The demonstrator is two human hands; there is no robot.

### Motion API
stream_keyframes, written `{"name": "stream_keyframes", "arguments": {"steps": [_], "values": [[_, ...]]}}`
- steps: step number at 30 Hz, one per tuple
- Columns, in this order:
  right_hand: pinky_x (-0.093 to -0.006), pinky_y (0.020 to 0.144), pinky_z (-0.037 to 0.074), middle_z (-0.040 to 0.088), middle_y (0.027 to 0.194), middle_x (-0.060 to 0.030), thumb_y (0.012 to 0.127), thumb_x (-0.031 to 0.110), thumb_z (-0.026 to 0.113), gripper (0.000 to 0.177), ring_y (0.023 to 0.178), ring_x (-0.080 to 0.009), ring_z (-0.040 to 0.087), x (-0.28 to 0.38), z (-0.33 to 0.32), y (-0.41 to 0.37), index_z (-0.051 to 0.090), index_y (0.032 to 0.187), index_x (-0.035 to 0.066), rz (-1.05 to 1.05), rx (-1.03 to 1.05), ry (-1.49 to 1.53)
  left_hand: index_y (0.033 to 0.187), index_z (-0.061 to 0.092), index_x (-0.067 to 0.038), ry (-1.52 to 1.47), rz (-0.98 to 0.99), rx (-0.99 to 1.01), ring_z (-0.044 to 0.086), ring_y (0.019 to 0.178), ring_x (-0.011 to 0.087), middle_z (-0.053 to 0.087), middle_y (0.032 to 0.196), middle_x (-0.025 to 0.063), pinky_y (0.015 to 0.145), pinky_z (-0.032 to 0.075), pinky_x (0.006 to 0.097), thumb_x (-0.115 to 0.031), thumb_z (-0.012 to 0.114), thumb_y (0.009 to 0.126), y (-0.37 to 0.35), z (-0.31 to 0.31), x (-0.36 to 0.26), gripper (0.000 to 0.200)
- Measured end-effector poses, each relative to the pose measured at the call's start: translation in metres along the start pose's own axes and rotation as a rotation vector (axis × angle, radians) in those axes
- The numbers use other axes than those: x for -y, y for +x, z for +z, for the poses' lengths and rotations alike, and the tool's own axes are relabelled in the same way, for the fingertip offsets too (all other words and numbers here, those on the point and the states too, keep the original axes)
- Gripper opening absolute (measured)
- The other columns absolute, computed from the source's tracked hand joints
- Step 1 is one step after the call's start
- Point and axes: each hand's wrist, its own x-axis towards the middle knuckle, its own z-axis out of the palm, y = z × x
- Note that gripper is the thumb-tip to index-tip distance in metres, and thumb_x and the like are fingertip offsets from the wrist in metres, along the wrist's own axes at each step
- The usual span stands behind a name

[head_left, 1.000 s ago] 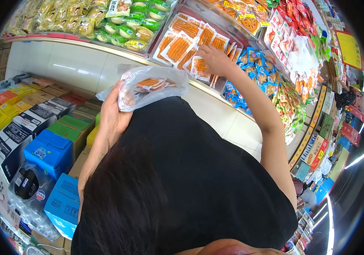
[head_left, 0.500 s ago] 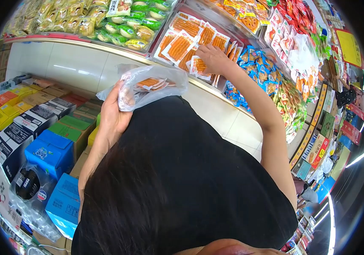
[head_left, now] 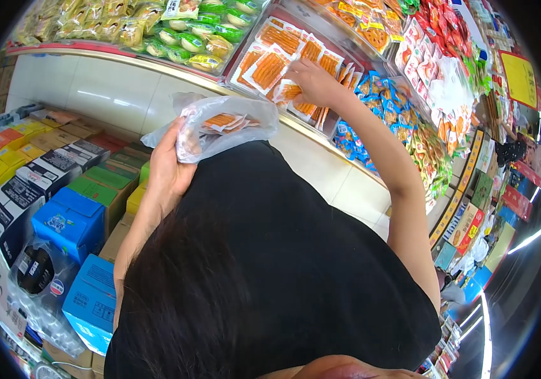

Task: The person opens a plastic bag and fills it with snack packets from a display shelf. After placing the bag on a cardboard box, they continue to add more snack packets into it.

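Gripping the near side of a translucent plastic bag point(head_left: 236, 144) with the left hand point(head_left: 172, 161), fingers partly hidden by the thin plastic. Over at the display, curling the fingers of the right hand point(head_left: 311, 82) onto 1 orange-filled packet point(head_left: 286, 91); contact looks probable, but not possible to tell from this view if really pinched or only pressed, with the thumb out of sight. Compared with a moment ago, packet under these fingers shifted a little toward the left-hand side, with more of the orange stack point(head_left: 305, 108) below uncovered. By judgement, a sign of loosening 1 packet from its neighbours.

Around the fingers, many similar packets point(head_left: 266, 68) in a clear tray point(head_left: 244, 90), some flat, others leaning at the right end. Inside the open mouth of the bag, similar orange packets point(head_left: 222, 121) lying together, well apart from the right hand.

Farther out, beside the tray, blue packets point(head_left: 378, 107) on 1 side and green packages point(head_left: 189, 43) on the other. Low on the left, stacked cartons, with a bright blue box point(head_left: 68, 221) among them.
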Motion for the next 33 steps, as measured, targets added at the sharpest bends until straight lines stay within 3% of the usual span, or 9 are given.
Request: {"name": "stream_keyframes", "arguments": {"steps": [3, 7, 9, 13, 19, 21, 28, 30, 33], "values": [[-0.0399, 0.102, 0.034, 0.042, 0.130, -0.0103, 0.058, 0.015, 0.078, 0.049, 0.127, -0.0308, 0.034, 0.014, -0.006, 0.014, 0.060, 0.102, 0.005, -0.137, -0.187, -0.151, 0.104, 0.055, 0.000, -0.042, -0.039, 0.131, 0.055, 0.076, 0.0114, 0.060, 0.090, 0.0051, 0.069, 0.048, 0.0258, -0.016, 0.051, 0.091, 0.008, -0.016, -0.001, 0.021], [-0.0407, 0.099, 0.036, 0.045, 0.126, -0.0107, 0.059, 0.015, 0.078, 0.051, 0.122, -0.0306, 0.039, 0.013, -0.001, 0.033, 0.058, 0.106, 0.008, -0.144, -0.155, -0.189, 0.106, 0.054, 0.001, -0.048, -0.036, 0.098, 0.056, 0.081, 0.0135, 0.060, 0.093, 0.0069, 0.073, 0.049, 0.0276, -0.016, 0.051, 0.091, 0.008, -0.015, -0.002, 0.022], [-0.0414, 0.097, 0.037, 0.048, 0.120, -0.0110, 0.059, 0.017, 0.079, 0.062, 0.115, -0.0308, 0.043, 0.013, -0.005, 0.040, 0.053, 0.114, 0.010, -0.006, -0.010, -0.116, 0.102, 0.055, -0.005, -0.016, -0.002, -0.063, 0.050, 0.065, 0.0097, 0.057, 0.080, 0.0024, 0.054, 0.040, 0.0234, -0.013, 0.052, 0.090, 0.004, -0.003, 0.000, 0.015], [-0.0419, 0.094, 0.038, 0.050, 0.114, -0.0110, 0.059, 0.020, 0.080, 0.072, 0.110, -0.0312, 0.046, 0.015, -0.015, 0.042, 0.046, 0.122, 0.011, 0.072, 0.016, -0.068, 0.103, 0.055, -0.005, -0.033, 0.009, -0.076, 0.050, 0.064, 0.0097, 0.057, 0.080, 0.0023, 0.054, 0.040, 0.0236, -0.013, 0.052, 0.090, 0.003, -0.002, -0.001, 0.015], [-0.0428, 0.094, 0.038, 0.053, 0.112, -0.0141, 0.059, 0.025, 0.078, 0.076, 0.111, -0.0328, 0.047, 0.005, -0.004, 0.045, 0.044, 0.124, 0.008, 0.047, -0.028, -0.108, 0.104, 0.055, -0.002, -0.036, 0.018, -0.108, 0.054, 0.072, 0.0104, 0.059, 0.087, 0.0037, 0.061, 0.044, 0.0234, -0.013, 0.051, 0.091, 0.000, 0.004, -0.004, 0.018], [-0.0433, 0.094, 0.038, 0.052, 0.114, -0.0156, 0.059, 0.027, 0.078, 0.076, 0.110, -0.0345, 0.047, 0.002, -0.003, 0.045, 0.044, 0.124, 0.007, 0.083, -0.019, -0.037, 0.106, 0.054, -0.001, -0.056, 0.001, 0.051, 0.056, 0.078, 0.0112, 0.060, 0.092, 0.0051, 0.067, 0.046, 0.0237, -0.013, 0.051, 0.091, 0.006, -0.007, -0.004, 0.020], [-0.0453, 0.090, 0.039, 0.055, 0.109, -0.0165, 0.059, 0.028, 0.078, 0.069, 0.108, -0.0349, 0.049, 0.017, -0.010, 0.043, 0.047, 0.117, 0.006, 0.269, 0.142, 0.039, 0.110, 0.053, 0.000, -0.092, -0.037, 0.161, 0.057, 0.085, 0.0136, 0.060, 0.098, 0.0072, 0.076, 0.046, 0.0259, -0.013, 0.051, 0.091, 0.010, -0.012, -0.004, 0.023], [-0.0449, 0.090, 0.039, 0.057, 0.106, -0.0148, 0.060, 0.026, 0.078, 0.063, 0.107, -0.0325, 0.049, 0.015, -0.004, 0.042, 0.049, 0.112, 0.006, 0.206, 0.084, 0.029, 0.109, 0.054, 0.000, -0.053, -0.012, 0.005, 0.056, 0.088, 0.0142, 0.060, 0.099, 0.0075, 0.078, 0.046, 0.0266, -0.013, 0.051, 0.090, 0.006, 0.000, -0.003, 0.023], [-0.0433, 0.090, 0.039, 0.054, 0.113, -0.0134, 0.061, 0.026, 0.078, 0.064, 0.110, -0.0315, 0.047, 0.019, -0.009, 0.041, 0.049, 0.114, 0.006, 0.064, 0.099, -0.052, 0.108, 0.054, 0.000, -0.052, -0.036, 0.049, 0.056, 0.089, 0.0141, 0.060, 0.099, 0.0074, 0.079, 0.045, 0.0267, -0.013, 0.051, 0.090, 0.010, -0.006, -0.002, 0.022]]}}
